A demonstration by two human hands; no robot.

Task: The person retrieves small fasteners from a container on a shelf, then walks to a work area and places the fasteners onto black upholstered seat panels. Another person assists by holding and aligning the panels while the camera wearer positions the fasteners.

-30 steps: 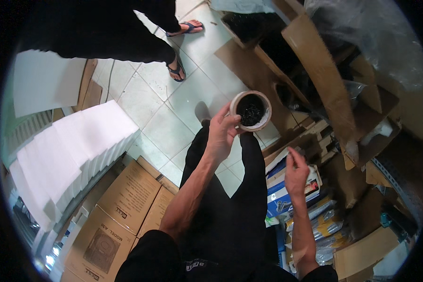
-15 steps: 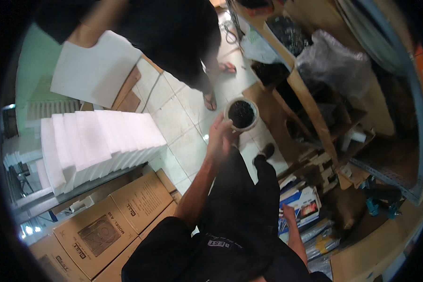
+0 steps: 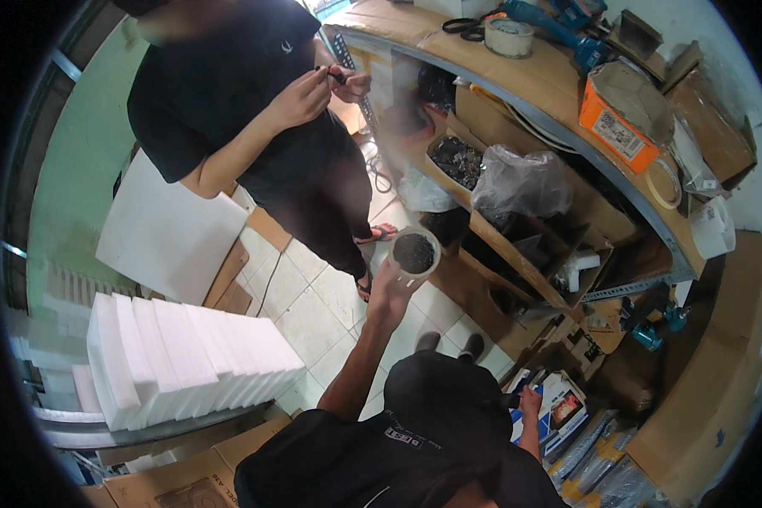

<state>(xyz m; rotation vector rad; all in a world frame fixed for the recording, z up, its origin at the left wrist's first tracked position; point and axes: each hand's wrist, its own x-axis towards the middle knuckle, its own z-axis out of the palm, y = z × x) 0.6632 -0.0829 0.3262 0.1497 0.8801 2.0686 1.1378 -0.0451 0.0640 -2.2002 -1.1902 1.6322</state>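
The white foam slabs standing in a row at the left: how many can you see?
About 9 white foam slabs stand on edge in one row at lower left, beside the tiled floor. The blur makes the count uncertain. One large white sheet leans separately behind them.

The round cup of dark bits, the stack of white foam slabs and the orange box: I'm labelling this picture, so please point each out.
round cup [image 3: 414,252], head view, on its dark contents.
white foam slabs [image 3: 186,351], head view, mid-stack top edges.
orange box [image 3: 614,129], head view, its orange side.

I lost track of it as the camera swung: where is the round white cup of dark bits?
In the head view the round white cup sits just above centre, held up in the left hand, in front of the cardboard shelf bins.
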